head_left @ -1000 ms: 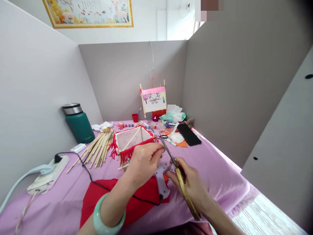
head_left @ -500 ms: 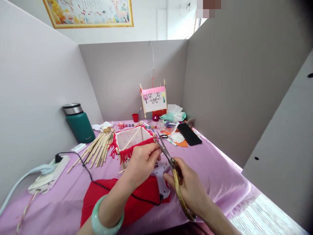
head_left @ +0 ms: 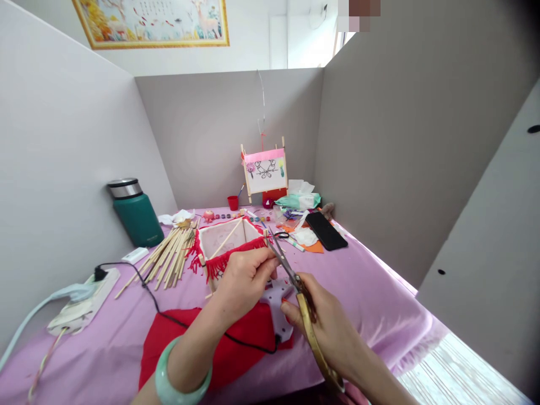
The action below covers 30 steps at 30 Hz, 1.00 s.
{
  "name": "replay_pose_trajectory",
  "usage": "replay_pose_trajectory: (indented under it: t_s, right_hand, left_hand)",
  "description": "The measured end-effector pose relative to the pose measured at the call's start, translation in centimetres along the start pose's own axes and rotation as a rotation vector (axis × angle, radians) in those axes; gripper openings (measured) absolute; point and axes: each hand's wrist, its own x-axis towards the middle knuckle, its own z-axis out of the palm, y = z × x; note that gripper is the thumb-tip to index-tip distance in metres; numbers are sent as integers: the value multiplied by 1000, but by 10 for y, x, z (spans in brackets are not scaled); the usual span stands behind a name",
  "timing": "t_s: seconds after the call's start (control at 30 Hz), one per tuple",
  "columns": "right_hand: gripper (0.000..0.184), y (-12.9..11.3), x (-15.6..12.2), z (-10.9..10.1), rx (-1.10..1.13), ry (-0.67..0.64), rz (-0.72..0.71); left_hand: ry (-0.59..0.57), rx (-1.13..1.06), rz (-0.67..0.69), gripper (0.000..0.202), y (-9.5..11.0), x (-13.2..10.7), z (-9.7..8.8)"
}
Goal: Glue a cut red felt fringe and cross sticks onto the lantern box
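Right hand (head_left: 327, 332) closes around the scissors (head_left: 286, 261), blades aimed at the left hand (head_left: 246, 285), which pinches something hidden, steadying it above the red cloth (head_left: 177, 337).

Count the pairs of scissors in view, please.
2: a gold-handled pair in the right hand, and probably a black-handled pair on the table beyond it, where only the handle loops show clearly. Others may be hidden in the clutter.

Calligraphy (head_left: 156, 14) on the wall painting (head_left: 151, 22) is unreadable.
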Motion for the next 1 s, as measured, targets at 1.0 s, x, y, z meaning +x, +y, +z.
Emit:
replay_pose_trajectory:
  t_s: [1.0]
  right_hand:
    - [27,-2,3,-4,-29,-21,-4]
  left_hand:
    - [55,61,3,26,1,-5,4]
